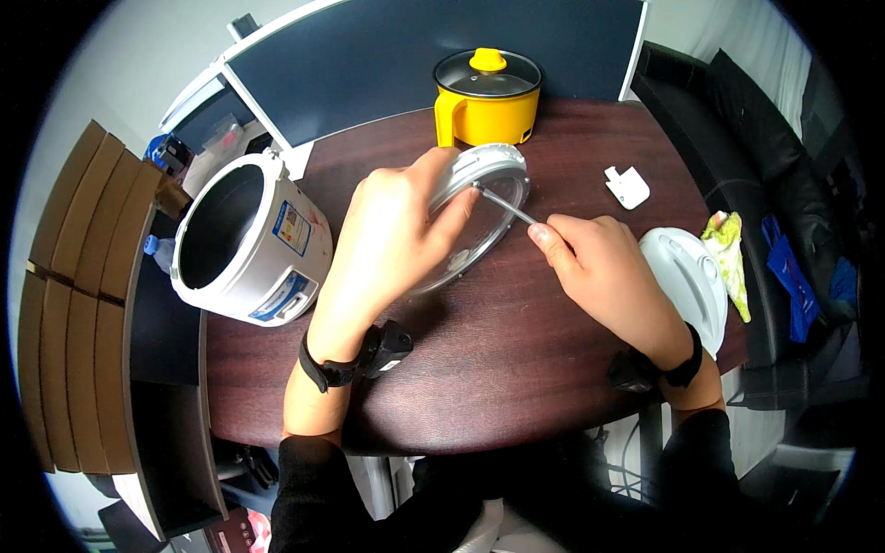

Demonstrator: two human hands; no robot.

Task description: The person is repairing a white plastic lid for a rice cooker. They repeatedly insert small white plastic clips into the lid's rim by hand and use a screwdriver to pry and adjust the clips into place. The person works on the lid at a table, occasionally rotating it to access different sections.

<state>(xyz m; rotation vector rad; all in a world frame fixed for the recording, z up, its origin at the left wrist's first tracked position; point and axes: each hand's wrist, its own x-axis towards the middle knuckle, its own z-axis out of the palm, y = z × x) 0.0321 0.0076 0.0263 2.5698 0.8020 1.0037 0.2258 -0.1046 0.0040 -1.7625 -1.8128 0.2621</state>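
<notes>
In my left hand (396,212) is a round white-rimmed lid part (502,158) with a clear middle, tilted up on edge above the table; it looks like part of a rice cooker's lid. My right hand (604,272) is closed on a thin grey rod or strip (505,205), pinched between thumb and fingers. Its far end meets the lid part near my left thumb. Whether it is a stiff tool or a stretched seal I cannot tell. To the left stands a white rice cooker body (300,230), uncovered, its dark inside showing.
A yellow pot (489,112) with a glass lid stands at the back. Toward the right lie a small white plastic piece (629,187), a white oval cover (682,276) and a green-and-white cloth (726,258). Brown boxes (78,304) are stacked left of the dark wooden table (442,378).
</notes>
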